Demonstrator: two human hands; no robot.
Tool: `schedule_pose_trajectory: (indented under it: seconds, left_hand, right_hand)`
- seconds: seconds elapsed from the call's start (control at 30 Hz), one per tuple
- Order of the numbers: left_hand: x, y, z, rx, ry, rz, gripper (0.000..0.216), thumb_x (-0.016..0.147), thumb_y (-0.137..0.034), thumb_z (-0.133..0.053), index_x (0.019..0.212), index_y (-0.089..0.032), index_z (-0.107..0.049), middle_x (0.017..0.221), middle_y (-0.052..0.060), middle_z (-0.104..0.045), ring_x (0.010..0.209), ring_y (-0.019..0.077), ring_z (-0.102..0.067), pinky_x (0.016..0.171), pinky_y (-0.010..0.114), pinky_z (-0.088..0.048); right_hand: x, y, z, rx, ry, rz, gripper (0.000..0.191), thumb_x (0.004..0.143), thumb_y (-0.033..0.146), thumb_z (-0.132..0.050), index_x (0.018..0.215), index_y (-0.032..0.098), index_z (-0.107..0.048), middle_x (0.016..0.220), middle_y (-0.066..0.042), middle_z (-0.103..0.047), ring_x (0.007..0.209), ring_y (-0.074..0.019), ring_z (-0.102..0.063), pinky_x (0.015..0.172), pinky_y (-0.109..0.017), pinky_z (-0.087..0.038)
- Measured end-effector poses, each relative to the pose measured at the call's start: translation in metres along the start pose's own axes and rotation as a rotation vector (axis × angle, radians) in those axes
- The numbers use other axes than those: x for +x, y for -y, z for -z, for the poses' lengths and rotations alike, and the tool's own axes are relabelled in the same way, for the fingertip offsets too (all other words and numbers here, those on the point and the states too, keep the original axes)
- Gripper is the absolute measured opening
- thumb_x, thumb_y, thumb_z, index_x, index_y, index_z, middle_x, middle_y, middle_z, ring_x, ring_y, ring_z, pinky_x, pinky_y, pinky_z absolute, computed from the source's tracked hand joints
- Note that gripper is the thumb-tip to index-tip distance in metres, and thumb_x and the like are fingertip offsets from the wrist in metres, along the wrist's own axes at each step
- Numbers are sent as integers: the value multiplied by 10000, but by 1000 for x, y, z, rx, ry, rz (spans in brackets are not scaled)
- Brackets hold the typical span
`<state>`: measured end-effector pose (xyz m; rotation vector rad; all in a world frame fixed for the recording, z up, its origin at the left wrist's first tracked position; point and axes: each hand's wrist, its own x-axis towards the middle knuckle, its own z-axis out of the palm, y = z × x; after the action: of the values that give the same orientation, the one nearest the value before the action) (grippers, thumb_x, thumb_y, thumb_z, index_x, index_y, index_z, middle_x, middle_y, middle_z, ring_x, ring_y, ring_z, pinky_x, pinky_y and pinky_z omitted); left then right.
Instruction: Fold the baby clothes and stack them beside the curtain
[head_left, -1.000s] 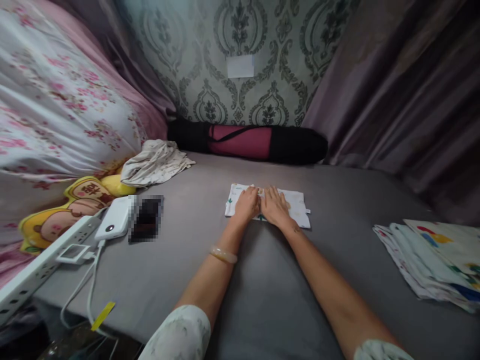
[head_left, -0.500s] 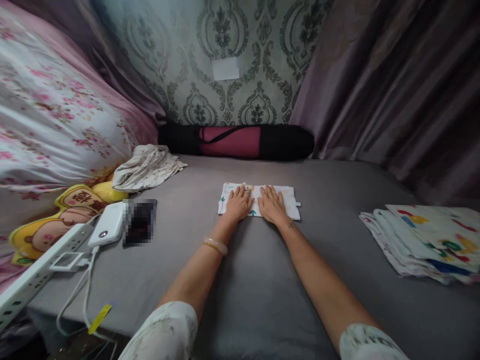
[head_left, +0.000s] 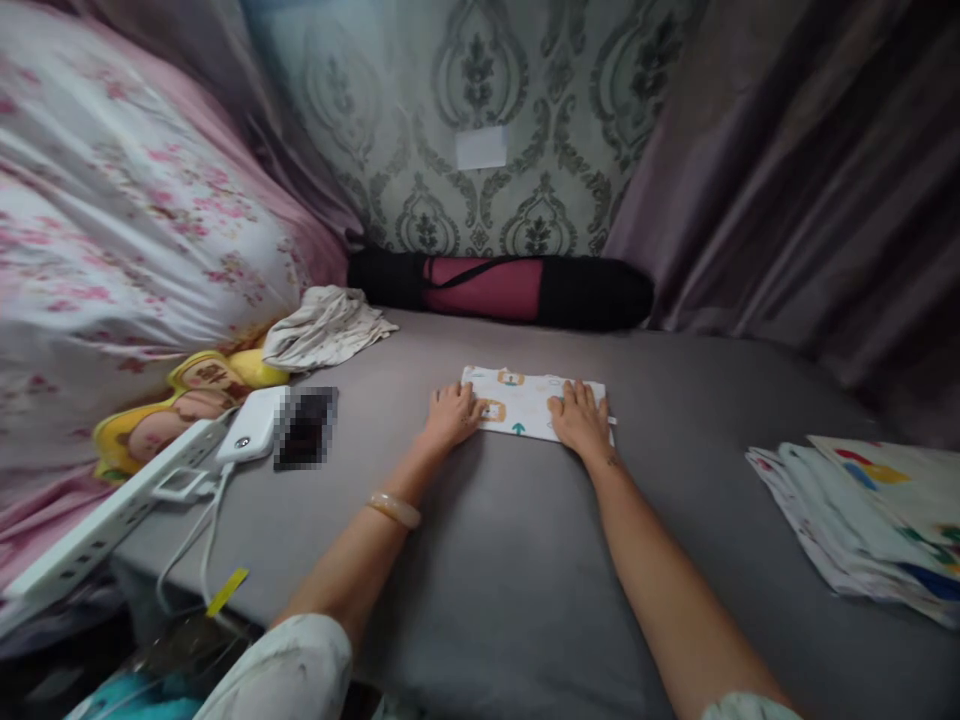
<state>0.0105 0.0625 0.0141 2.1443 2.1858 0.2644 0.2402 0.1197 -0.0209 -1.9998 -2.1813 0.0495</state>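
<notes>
A small folded white cloth (head_left: 525,400) with printed animals and arrows lies flat on the grey bed surface (head_left: 525,560). My left hand (head_left: 451,413) rests flat on the cloth's left end, fingers stretched out. At the cloth's right end lies my right hand (head_left: 580,418), fingers also spread and pressed flat. Neither hand holds anything. A pale bangle (head_left: 393,508) circles my left wrist.
A stack of folded printed cloths (head_left: 870,510) lies at the right. A power bank (head_left: 251,437), a phone (head_left: 304,428), a white power strip (head_left: 112,510) with cables, a yellow plush toy (head_left: 172,410) and a crumpled beige cloth (head_left: 322,325) sit left. A rolled pink and black mat (head_left: 499,287) lies by the wall.
Both hands have slid apart from the middle of the cloth to its two ends, smoothing it flat. The camera view has shifted slightly.
</notes>
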Motion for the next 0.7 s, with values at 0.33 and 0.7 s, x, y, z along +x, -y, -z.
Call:
schedule_pose_trajectory:
  seconds: [0.33, 0.7]
  left_hand:
    - [-110, 98, 28, 187, -110, 380, 459, 919, -400, -444, 1308, -172, -528, 1125, 163, -569, 1089, 329, -508, 890, 432, -379]
    - [-137, 163, 33, 204, -291, 674, 561, 839, -560, -521, 1254, -185, -571, 1157, 180, -525, 1116, 371, -481, 931, 482, -362]
  right_hand:
    - [3, 2, -4, 35, -30, 20, 622, 979, 395, -179, 1466, 45, -343, 1535, -202, -305, 1421, -323, -234, 1125, -568, -160]
    - [7, 2, -5, 46, -7, 1, 640, 974, 413, -169, 1469, 44, -341, 1544, -201, -288, 1426, -322, -226, 1126, -575, -151]
